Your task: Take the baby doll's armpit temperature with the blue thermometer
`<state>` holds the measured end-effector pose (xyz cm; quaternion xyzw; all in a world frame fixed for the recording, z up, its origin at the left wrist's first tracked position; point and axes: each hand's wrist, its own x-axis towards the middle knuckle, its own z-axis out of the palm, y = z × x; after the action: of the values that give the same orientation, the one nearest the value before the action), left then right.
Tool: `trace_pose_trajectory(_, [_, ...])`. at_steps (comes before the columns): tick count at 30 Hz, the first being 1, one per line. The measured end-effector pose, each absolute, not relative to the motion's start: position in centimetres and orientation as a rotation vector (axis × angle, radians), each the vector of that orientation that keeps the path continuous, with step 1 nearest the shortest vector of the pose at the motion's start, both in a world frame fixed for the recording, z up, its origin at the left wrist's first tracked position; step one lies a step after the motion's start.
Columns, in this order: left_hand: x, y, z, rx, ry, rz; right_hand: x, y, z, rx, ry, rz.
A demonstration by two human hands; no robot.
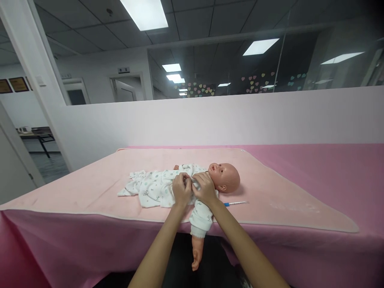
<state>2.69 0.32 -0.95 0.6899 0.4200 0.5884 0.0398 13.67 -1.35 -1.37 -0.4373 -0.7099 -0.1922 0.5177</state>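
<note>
A person's left hand (182, 190) and right hand (205, 188) meet at the chest of a white patterned garment (157, 188) on a doll (228, 178) lying face up on a peach mat (96, 180); fingers curl inward, their hold on the cloth unclear. Dressing appears well along, 1 arm (197, 248) through the near sleeve (200, 218), but any fastening under the 2 hands is hidden and possibly unfinished.

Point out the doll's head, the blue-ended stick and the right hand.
Doll's head (226, 177): head camera, its side.
Blue-ended stick (236, 203): head camera, its slim shaft.
Right hand (205, 189): head camera, its back.
</note>
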Motion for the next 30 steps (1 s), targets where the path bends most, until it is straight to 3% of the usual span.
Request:
trace_pose_trajectory(22, [3.11, -0.25, -1.21, 2.024, 1.124, 2.038, 13.94, -0.81, -1.99, -1.017, -1.642, -0.544])
trace_pose_trajectory(30, [3.06, -0.33, -1.10, 1.906, 1.060, 1.933, 13.84, -1.03, -1.87, -1.038, -1.671, -0.540])
